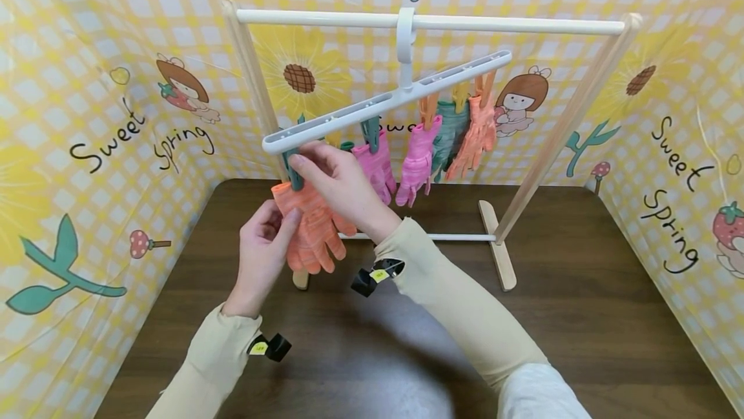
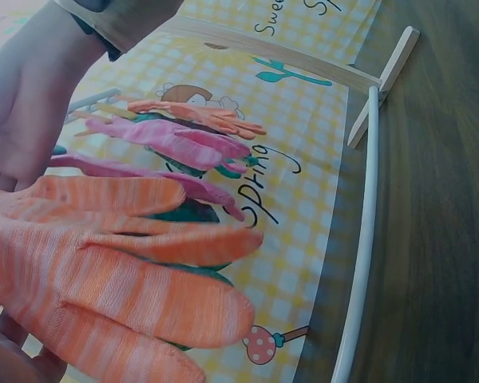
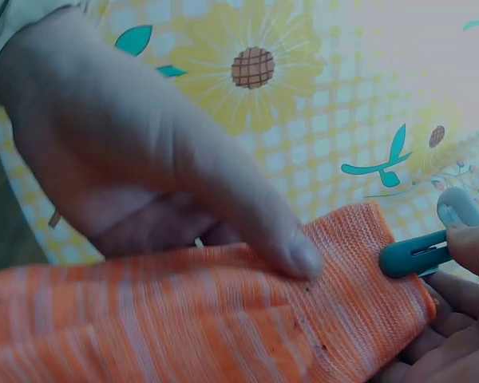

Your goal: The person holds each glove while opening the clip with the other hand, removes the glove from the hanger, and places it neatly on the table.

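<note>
Orange striped glove (image 1: pixel 316 232), left of centre in head view: cuff up, fingers down-right, below the hanger (image 1: pixel 343 117)'s low left end. Left hand (image 1: pixel 263 251) pinches cuff side; right hand (image 1: pixel 337 179), above, pinches green clothespin (image 1: pixel 296 177). Right wrist view adds clothespin tip overlapping cuff edge; full bite unclear.
</note>
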`<state>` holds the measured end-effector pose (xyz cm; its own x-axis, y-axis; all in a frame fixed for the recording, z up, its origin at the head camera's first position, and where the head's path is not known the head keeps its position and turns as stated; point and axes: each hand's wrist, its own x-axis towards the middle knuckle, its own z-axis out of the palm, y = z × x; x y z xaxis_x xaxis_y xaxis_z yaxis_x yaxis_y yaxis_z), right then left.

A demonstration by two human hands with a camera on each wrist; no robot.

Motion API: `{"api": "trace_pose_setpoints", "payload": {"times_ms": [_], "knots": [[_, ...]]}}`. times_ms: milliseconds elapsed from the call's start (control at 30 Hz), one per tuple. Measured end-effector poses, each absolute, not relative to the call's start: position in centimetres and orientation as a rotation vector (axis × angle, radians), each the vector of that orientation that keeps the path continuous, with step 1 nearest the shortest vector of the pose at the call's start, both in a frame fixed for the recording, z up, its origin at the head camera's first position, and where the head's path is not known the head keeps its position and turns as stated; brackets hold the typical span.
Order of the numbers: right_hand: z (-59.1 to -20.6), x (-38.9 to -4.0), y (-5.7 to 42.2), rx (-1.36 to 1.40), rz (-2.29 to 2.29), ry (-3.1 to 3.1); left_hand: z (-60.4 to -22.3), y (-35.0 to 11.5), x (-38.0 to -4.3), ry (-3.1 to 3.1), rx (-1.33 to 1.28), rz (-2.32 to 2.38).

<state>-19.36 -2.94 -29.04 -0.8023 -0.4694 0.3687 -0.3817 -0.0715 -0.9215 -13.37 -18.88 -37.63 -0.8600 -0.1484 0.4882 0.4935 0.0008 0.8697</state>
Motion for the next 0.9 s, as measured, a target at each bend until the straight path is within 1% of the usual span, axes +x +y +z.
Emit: {"api": "trace_pose_setpoints", "payload": {"times_ms": [200, 433, 900], "knots": [[-29.0, -19.3, -3.2, -0.975, -2.093, 2.043, -37.7, -19.0, -13.4, -1.808, -0.394, -1.929], [-29.1, -19.0, -3.4, -0.968, -2.160, 2.032, -37.9, -19.1, -13.3, -1.842, -0.371, -1.908], [-29.1, -18.8, -3.1, -0.964, -2.097, 2.128, -38.8, -19.6, -12.7, -1.918, -0.335, -1.835]]}}
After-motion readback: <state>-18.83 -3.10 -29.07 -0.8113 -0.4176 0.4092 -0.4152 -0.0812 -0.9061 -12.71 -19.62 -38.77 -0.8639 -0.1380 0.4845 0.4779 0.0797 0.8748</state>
